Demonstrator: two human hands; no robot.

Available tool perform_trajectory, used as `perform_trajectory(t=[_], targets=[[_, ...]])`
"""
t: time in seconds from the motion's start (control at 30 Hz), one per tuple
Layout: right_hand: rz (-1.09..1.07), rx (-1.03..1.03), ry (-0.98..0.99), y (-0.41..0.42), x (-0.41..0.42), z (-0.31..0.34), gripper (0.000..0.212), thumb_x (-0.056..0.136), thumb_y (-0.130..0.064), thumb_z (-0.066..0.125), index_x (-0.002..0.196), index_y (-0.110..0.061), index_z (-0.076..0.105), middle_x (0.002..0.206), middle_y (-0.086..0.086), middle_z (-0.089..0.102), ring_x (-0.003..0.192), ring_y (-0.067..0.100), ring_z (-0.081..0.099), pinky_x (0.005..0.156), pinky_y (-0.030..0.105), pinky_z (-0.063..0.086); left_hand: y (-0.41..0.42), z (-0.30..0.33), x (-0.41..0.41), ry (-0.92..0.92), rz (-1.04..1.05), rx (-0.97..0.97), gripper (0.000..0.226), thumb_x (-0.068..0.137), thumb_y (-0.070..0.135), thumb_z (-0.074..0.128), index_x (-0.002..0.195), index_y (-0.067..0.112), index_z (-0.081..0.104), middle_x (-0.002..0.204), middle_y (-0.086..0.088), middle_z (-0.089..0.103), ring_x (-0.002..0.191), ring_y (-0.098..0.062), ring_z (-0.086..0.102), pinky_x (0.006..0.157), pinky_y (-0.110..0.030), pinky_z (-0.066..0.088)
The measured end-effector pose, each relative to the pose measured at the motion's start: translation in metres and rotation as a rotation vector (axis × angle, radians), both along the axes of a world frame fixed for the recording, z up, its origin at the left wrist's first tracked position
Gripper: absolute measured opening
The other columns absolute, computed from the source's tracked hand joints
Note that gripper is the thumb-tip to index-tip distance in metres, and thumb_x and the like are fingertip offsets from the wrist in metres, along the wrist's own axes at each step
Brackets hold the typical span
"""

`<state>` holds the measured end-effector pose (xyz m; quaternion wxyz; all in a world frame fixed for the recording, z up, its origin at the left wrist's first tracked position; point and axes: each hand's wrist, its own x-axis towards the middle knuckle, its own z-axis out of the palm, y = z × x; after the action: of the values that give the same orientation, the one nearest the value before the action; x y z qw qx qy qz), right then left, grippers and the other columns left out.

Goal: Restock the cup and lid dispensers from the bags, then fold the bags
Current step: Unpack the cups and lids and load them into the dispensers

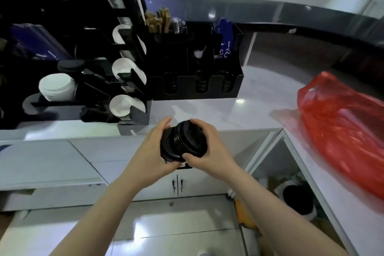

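**Lids squared up before loading**

A short stack of black plastic cup lids is being pinched between left hand and right hand, each grip pressing one end (likely aligning them), just before the white table and black slotted dispenser.

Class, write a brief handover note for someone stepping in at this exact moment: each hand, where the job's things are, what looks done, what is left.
Left hand and right hand: both grip one stack of black lids, held in the air in front of the counter.
Lid dispenser: at the back of the counter, three front slots each with some black lids.
Cup dispenser: on the left, white cups showing.
Red bag: on the right-hand counter, unfolded, contents unclear.
Done: lids taken out of the bag.
Left: load this stack into the lid dispenser, finish restocking, fold the bag.
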<state>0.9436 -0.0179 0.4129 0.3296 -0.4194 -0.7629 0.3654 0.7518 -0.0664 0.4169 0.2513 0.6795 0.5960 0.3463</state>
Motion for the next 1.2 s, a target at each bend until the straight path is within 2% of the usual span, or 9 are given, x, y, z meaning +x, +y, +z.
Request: perform_trajectory(t=[0.1,0.2,0.43,0.53,0.63,0.8,0.97,1.03,1.2], targets=[[0.082,0.059,-0.018,-0.013,-0.01,0.01,0.08,0.067,-0.028,0.076,0.136,-0.035,0.037,0.129,-0.016,0.041,0.121,-0.005,0.038,0.098,0.009,0.034,-0.02,0.009,-0.007,0.043,0.01,0.015,0.11,0.065,0.036,0.084,0.144,0.048,0.009,0.137,0.014,0.043,0.121,-0.002,0.045,0.1,-0.019,0.037],[0.142,0.091,-0.018,-0.022,-0.023,0.019,0.079,0.068,-0.029,0.078,0.135,-0.035,0.038,0.13,-0.012,0.043,0.122,-0.001,0.039,0.099,0.01,0.035,-0.036,0.017,-0.008,0.044,0.051,0.014,0.109,0.067,0.044,0.081,0.146,0.046,0.006,0.141,0.02,0.039,0.124,0.003,0.041,0.097,-0.004,0.03],[0.25,0.1,0.064,-0.036,-0.063,0.022,0.078,0.067,-0.041,0.073,0.131,-0.053,0.032,0.131,-0.02,0.043,0.125,0.003,0.041,0.1,0.015,0.038,-0.07,0.028,-0.031,0.004,0.155,0.1,0.095,0.067,0.056,0.07,0.142,0.052,0.012,0.14,0.028,0.036,0.127,-0.001,0.042,0.105,-0.033,0.042],[0.29,0.077,0.09,-0.047,-0.092,0.023,0.079,0.067,-0.04,0.074,0.133,-0.053,0.033,0.133,-0.023,0.042,0.127,0.005,0.042,0.102,0.021,0.04,-0.088,0.031,-0.054,-0.006,0.204,0.171,0.091,0.068,0.054,0.068,0.139,0.059,0.012,0.134,0.043,0.03,0.125,0.004,0.042,0.103,-0.023,0.042],[0.357,0.053,0.099,-0.054,-0.128,0.029,0.083,0.068,-0.04,0.077,0.137,-0.049,0.032,0.136,-0.018,0.043,0.129,0.01,0.043,0.103,0.034,0.042,-0.101,0.032,-0.088,-0.061,0.213,0.247,0.087,0.071,0.046,0.07,0.141,0.053,0.018,0.14,0.035,0.032,0.129,0.002,0.04,0.103,-0.016,0.037],[0.385,0.029,0.086,-0.064,-0.213,0.041,0.088,0.066,-0.037,0.08,0.136,-0.051,0.029,0.135,-0.018,0.041,0.127,0.006,0.043,0.104,0.034,0.042,-0.114,0.037,-0.167,-0.109,0.209,0.273,0.089,0.073,0.039,0.072,0.142,0.053,0.017,0.142,0.038,0.029,0.132,0.004,0.038,0.104,-0.013,0.034],[0.29,0.028,0.119,-0.076,-0.302,0.04,0.083,0.066,-0.033,0.078,0.134,-0.047,0.033,0.13,-0.01,0.047,0.121,0.006,0.048,0.101,0.035,0.045,-0.114,0.035,-0.262,-0.017,0.182,0.178,0.103,0.075,0.03,0.078,0.146,0.05,0.006,0.15,0.032,0.02,0.138,0.006,0.025,0.109,-0.012,0.026],[0.225,0.03,0.124,-0.074,-0.325,0.034,0.082,0.065,-0.034,0.077,0.134,-0.048,0.033,0.131,-0.013,0.046,0.122,0.004,0.047,0.101,0.033,0.045,-0.11,0.032,-0.289,0.059,0.155,0.153,0.105,0.076,0.031,0.077,0.145,0.05,0.0,0.153,0.029,0.013,0.139,0.01,0.016,0.107,-0.004,0.017],[-0.067,0.063,0.118,-0.054,-0.348,0.017,0.083,0.067,-0.039,0.075,0.136,-0.048,0.03,0.134,-0.017,0.033,0.119,-0.013,0.035,0.09,0.001,0.03,-0.085,0.018,-0.324,0.133,0.151,0.116,0.091,0.086,0.019,0.066,0.142,0.048,0.001,0.155,0.024,0.009,0.14,0.011,0.01,0.105,-0.001,0.009]])
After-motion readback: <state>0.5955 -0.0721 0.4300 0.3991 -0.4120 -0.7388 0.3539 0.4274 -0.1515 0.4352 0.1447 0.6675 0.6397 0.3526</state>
